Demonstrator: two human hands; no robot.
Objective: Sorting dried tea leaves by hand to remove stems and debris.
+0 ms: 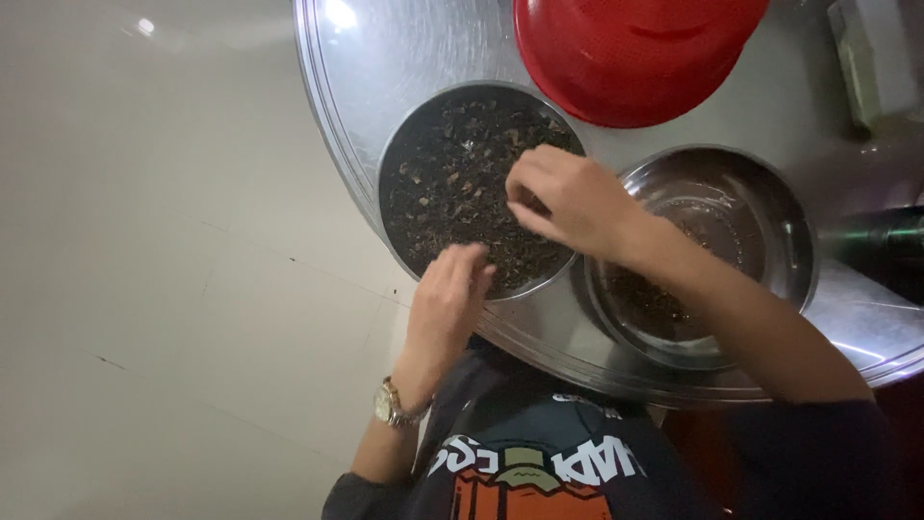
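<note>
**Both hands picking through a round pan of dark dried bits**

You have both hands over the shallow round pan [438, 183], which sits on the big round metal tray [332, 116] and is filled edge to edge with dark dried pieces [452, 164], some paler flecks among them. The pan is circular, so it has no long axis and points no particular way; it lies flat, toward ten o'clock from the tray's middle.

Your right hand [568, 202] reaches in from four o'clock, its forearm crossing above the steel bowl [760, 207]. Its fingers are curled and drawn together at the tips, pinching at the pieces near the pan's three o'clock side; whether anything is caught between them cannot be told.

Your left hand [450, 289] comes up from six o'clock, fingers bunched and bent onto the pan's near rim; its grip cannot be made out either. A gold watch [390, 404] rides that wrist.

The steel bowl lies just beside the pan at four o'clock, a small dark heap inside. A red basin [630, 58] sits at one o'clock, touching neither hand
</note>
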